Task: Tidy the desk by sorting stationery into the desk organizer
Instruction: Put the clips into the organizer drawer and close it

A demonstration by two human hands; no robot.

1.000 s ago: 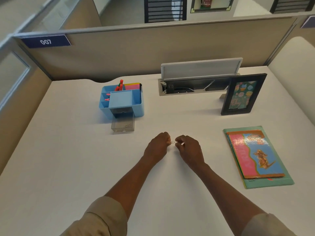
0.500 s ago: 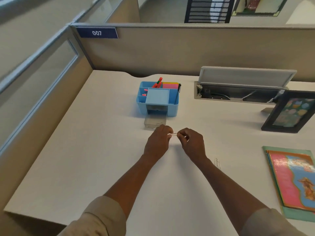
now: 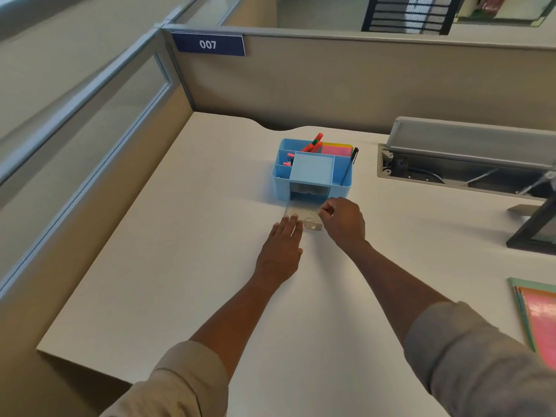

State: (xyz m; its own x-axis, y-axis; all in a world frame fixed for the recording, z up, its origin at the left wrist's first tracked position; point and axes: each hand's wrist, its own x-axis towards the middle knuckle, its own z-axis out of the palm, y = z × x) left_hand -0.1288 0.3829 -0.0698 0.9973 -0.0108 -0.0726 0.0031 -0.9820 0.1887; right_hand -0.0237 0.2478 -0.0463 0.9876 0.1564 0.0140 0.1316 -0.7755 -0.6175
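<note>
A blue desk organizer [image 3: 278, 185] stands at the back of the white desk, holding orange markers [image 3: 314, 142], pink sticky notes [image 3: 337, 150] and a black pen [image 3: 350, 167]. Its clear drawer [image 3: 296, 210] is pulled out toward me, and a thin wire paper clip [image 3: 311, 219] lies inside. My left hand [image 3: 281, 248] rests flat on the desk with fingers extended, fingertips touching the drawer's front left corner. My right hand [image 3: 343, 221] hovers over the drawer's right side with thumb and fingers pinched; I see nothing between them.
An open cable trough with a raised grey lid [image 3: 451, 173] lies to the right of the organizer. A dark picture frame [image 3: 538, 230] stands at the right edge, with colourful booklets [image 3: 538, 317] in front of it. Beige partitions wall the desk at the back and left.
Both hands moved forward from mid-desk to the drawer. The paper clip they held together is no longer between them; my left hand opened flat, and the view swung left.
</note>
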